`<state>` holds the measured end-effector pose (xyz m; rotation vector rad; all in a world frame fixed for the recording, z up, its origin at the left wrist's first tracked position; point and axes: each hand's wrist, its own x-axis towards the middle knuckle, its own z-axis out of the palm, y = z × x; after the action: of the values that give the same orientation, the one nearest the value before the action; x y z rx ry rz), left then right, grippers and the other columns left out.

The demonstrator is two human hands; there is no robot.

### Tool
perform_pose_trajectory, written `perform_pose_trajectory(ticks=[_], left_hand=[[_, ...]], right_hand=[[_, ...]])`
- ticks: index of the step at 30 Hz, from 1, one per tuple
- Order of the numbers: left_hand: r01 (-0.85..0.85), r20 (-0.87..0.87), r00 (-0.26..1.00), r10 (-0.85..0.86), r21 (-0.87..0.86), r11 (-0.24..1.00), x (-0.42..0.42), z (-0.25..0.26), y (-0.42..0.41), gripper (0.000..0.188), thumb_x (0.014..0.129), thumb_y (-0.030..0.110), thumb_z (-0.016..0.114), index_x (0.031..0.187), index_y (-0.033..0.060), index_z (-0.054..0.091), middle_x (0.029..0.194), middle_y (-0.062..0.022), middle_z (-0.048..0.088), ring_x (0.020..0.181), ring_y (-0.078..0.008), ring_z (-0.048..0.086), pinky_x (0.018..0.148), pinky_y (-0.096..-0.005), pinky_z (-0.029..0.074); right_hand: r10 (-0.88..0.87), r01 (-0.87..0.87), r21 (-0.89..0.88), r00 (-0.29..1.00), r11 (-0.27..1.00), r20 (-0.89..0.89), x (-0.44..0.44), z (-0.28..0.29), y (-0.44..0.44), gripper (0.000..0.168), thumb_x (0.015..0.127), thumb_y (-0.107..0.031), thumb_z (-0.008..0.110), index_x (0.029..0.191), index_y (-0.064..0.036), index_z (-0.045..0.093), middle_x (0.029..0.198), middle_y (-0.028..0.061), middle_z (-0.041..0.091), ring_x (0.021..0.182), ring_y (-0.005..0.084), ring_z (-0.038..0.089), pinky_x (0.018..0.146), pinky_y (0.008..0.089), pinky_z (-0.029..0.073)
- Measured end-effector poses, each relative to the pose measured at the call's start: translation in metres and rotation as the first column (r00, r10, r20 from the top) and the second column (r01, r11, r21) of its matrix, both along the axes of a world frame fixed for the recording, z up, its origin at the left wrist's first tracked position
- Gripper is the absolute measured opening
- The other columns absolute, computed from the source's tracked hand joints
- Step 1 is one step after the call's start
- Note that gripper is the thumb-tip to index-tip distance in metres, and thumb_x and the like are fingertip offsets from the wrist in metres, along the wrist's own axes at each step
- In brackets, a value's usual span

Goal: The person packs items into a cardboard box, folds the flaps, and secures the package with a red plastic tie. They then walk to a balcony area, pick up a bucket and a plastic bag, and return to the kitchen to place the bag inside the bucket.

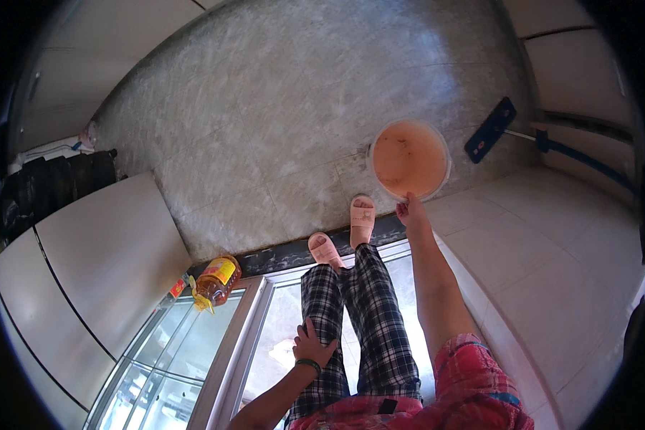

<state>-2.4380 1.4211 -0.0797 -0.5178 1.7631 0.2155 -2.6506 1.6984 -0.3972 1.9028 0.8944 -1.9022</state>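
Observation:
A round bucket [408, 153] with a pale rim and a peach-orange inside sits on the tiled floor, and small dark specks show in it. My right hand [410, 208] grips its near rim, the fingers curled over the edge. On the thigh of my black-and-white checked trousers [379, 322] rests my left hand [313, 346], fingers spread and holding nothing. A dark bracelet [308, 365] circles that wrist. My feet, in pink slippers [362, 215], are at a dark stone threshold [279, 259].
A mop [490, 130] with a flat blue head stands right of the bucket. A large oil bottle [216, 280] with a yellow cap is beside the sliding glass door [193, 344]. Pale cabinets [102, 231] line the left. Dark objects [59, 183] stand behind them. A tiled wall [559, 258] rises at right.

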Motion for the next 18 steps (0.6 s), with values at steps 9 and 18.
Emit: perform_pose_trajectory(ticks=[9,18], left_hand=[[0.046,0.081,0.996,-0.046,0.0,0.999,-0.021,0.007,0.016,0.104,0.068,0.06,0.06,0.141,0.0102,0.005,0.136,-0.0258,0.024,0.116,-0.0397,0.038,0.09,-0.0512,0.037],[0.0,-0.073,0.997,-0.009,-0.125,0.992,-0.055,0.06,-0.008,0.095,0.071,0.052,0.062,0.14,0.0116,0.012,0.136,-0.0251,0.025,0.114,-0.0411,0.04,0.088,-0.0524,0.038]], right_hand=[[0.044,-0.044,-0.032,0.999,0.999,0.01,0.008,0.008,0.003,0.04,0.078,-0.05,0.061,0.089,-0.011,0.054,0.068,0.0044,0.051,0.062,0.0169,0.05,0.056,0.0319,0.046],[0.23,-0.19,-0.433,0.972,0.881,0.041,0.041,0.135,-0.008,0.041,0.082,-0.053,0.05,0.086,-0.012,0.05,0.071,0.0067,0.055,0.062,0.0216,0.054,0.055,0.0374,0.047]])
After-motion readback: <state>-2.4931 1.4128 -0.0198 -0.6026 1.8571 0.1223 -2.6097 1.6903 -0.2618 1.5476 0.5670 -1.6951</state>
